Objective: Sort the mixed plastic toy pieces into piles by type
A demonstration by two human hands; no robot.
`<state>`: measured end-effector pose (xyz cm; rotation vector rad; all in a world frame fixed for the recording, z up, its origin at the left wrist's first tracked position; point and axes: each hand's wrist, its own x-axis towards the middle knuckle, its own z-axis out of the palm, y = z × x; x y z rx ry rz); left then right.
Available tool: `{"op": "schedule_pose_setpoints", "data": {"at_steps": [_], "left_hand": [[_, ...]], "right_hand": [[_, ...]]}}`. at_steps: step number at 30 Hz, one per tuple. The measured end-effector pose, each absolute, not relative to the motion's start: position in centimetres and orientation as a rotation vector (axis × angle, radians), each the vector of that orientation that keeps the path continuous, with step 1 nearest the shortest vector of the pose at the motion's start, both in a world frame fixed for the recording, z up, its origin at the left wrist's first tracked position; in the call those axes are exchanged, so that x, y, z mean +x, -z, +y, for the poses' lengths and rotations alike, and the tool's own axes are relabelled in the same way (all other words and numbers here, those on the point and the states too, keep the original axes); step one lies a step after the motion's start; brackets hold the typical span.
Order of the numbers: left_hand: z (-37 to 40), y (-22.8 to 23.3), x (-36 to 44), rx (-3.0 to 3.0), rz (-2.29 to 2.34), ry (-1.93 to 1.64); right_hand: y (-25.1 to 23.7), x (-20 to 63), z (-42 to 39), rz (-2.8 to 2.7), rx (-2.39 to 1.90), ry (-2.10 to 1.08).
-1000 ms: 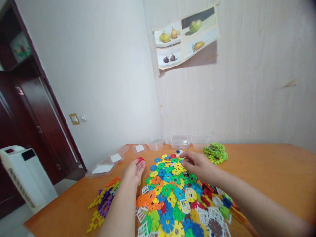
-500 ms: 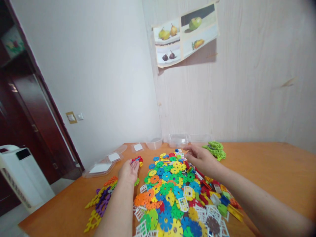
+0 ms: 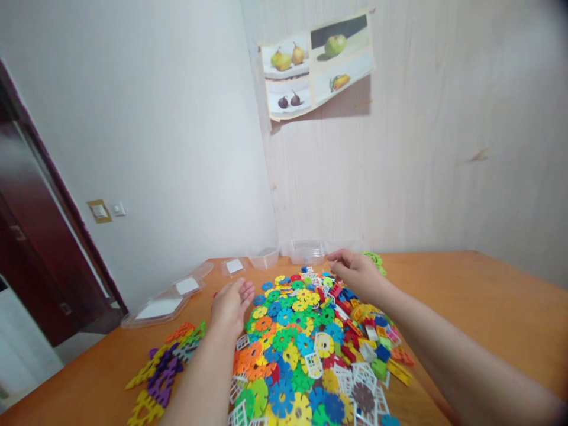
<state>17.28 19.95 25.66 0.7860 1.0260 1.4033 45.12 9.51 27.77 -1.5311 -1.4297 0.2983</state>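
Note:
My left hand (image 3: 231, 303) is just left of the heap of flower-shaped plastic discs (image 3: 284, 340), palm toward it, fingers loosely bent and apart, with nothing visible in it. A speck of red shows behind that hand; the rest is hidden. Over the far right side of the heap hangs my right hand (image 3: 355, 272), thumb and fingers drawn together; whatever is between them is too small to make out. Below it lie small coloured building bricks (image 3: 368, 331). White window-shaped pieces (image 3: 314, 365) are scattered over the discs.
Clear plastic tubs (image 3: 307, 253) stand along the wall, and flat lids with white labels (image 3: 160, 307) lie at the left. Purple, yellow and orange notched pieces (image 3: 166, 370) sit by my left forearm. Green pieces (image 3: 375, 260) lie behind my right hand.
The view has turned slightly right. My left hand has shifted so that it covers the small red, blue and yellow pieces seen beyond it before. The right hand now hides more of the green pieces.

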Motion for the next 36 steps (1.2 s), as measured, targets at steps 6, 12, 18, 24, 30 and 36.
{"op": "schedule_pose_setpoints", "data": {"at_steps": [6,12,18,24,30,36], "left_hand": [[18.0,-25.5,19.2,1.195,1.017,-1.259],[16.9,-25.6,20.4,1.525,1.094,-1.095],[15.9,-25.6,21.2,1.675,1.031,-0.984],[15.2,-25.7,21.5,1.742,0.995,-0.882],[15.1,-25.6,21.6,1.794,0.966,-0.871],[15.0,-25.7,21.8,1.842,0.984,-0.875]], "right_hand": [[-27.1,47.3,10.1,-1.497,-1.691,-0.229],[-25.9,47.9,10.0,-1.697,-1.817,-0.232],[-24.5,47.1,10.0,-1.861,-1.855,-0.265],[-24.7,46.9,10.3,-1.872,-1.882,-0.256],[-25.0,46.9,10.0,-1.821,-1.849,-0.387],[-26.0,46.3,9.3,-1.715,-1.72,-0.549]]}}
